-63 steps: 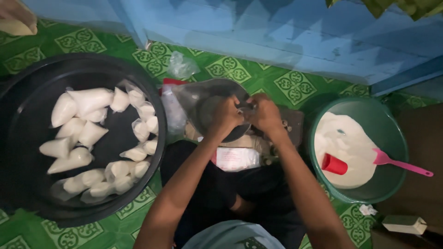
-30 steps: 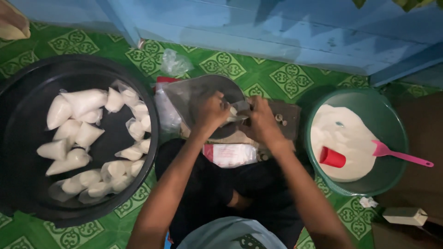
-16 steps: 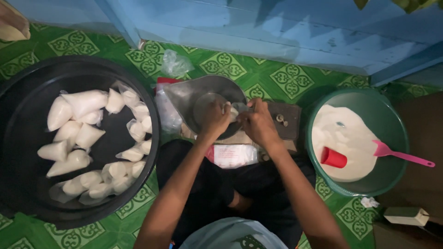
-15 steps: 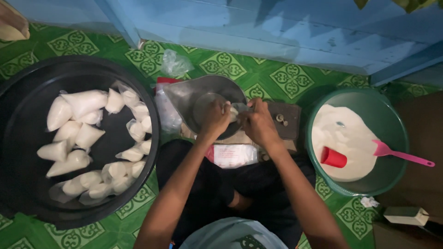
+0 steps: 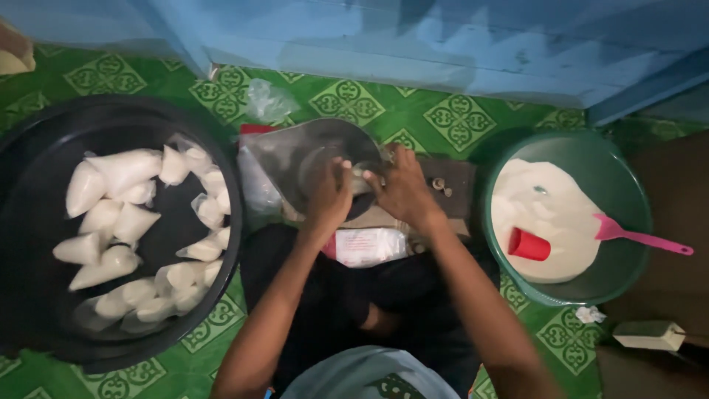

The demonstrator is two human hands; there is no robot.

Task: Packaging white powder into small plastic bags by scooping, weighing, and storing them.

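My left hand (image 5: 329, 193) and my right hand (image 5: 401, 186) meet over a clear plastic bag (image 5: 295, 159) that lies on a dark round scale pan (image 5: 336, 148) in front of me. Both hands pinch the bag's mouth (image 5: 360, 176) between their fingers. What is inside the bag is hidden by my hands. A white packet (image 5: 369, 246) lies on my lap just below my wrists.
A big black basin (image 5: 29, 295) at left holds several filled white cone-shaped bags (image 5: 118, 222). At right a green basin (image 5: 628, 192) holds white powder (image 5: 546, 207), a red cup (image 5: 529, 245) and a pink scoop (image 5: 639, 236). A blue wall runs along the top.
My hands have stayed together at the bag's mouth, shifting slightly left and closer together. The view has drifted a little.
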